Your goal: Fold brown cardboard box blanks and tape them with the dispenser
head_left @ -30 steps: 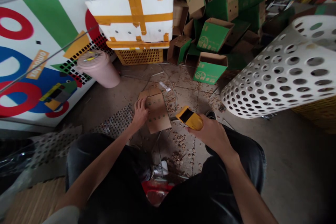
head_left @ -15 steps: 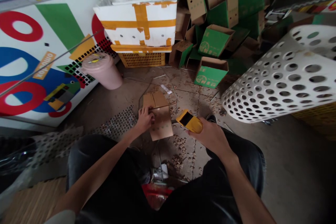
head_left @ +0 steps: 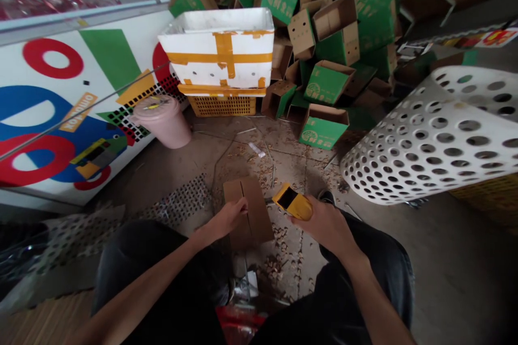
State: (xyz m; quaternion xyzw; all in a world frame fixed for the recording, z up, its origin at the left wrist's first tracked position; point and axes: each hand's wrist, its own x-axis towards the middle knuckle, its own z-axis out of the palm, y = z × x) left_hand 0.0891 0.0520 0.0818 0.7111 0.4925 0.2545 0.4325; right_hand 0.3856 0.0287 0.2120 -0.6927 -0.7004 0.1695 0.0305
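Note:
A small brown cardboard box (head_left: 259,221) stands between my knees, its seamed top facing up. My left hand (head_left: 230,218) is closed over the left part of that top, fingers curled at the seam. Whether they pinch the flap edge is hidden. My right hand (head_left: 324,221) is wrapped around a yellow hand tool (head_left: 297,205) with a black panel. The tool's thin dark tip points left at the box's right side; I cannot tell whether it touches.
Green-and-brown cartons (head_left: 326,83) pile up at the back. A taped white foam box (head_left: 226,59) sits on a yellow crate (head_left: 222,106). There is a pink bin (head_left: 165,124) at left and a perforated white basket (head_left: 429,140) at right. Small brown bits (head_left: 279,253) litter the floor.
The cardboard box has turned and tipped, so its seamed face now points up. My left hand has curled into a fist and moved lower in view. My right hand keeps the yellow tool.

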